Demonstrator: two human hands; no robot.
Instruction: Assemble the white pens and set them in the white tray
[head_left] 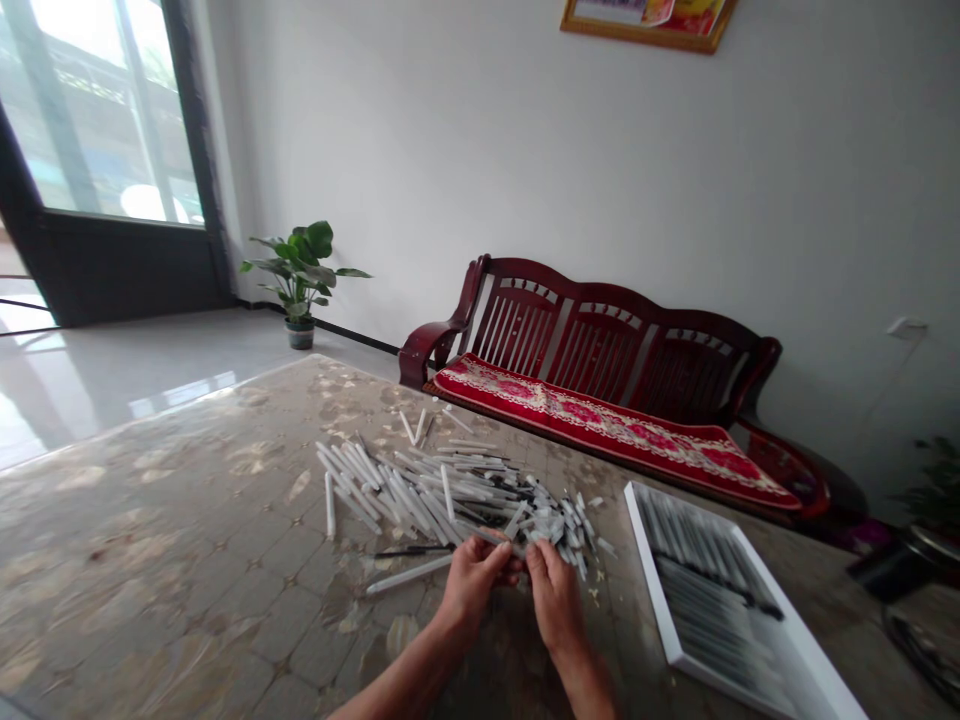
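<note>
My left hand [474,575] and my right hand [553,590] are close together over the patterned table [247,590], both with fingers pinched on one thin, translucent whitish tube [491,537]. Just beyond them spreads a loose pile of whitish tubes [412,490], with smaller clear and black pieces [547,515] at its right side. A single white tube [409,576] lies left of my left hand, near some thin black sticks [412,551]. To the right stands a white tray [660,610] holding rows of clear and black pen-like pieces.
Behind the table is a dark red wooden bench [600,340] with a red patterned cover [600,412]. A potted plant [300,265] stands on the floor at the back left. A dark round-topped object [919,560] is at the far right.
</note>
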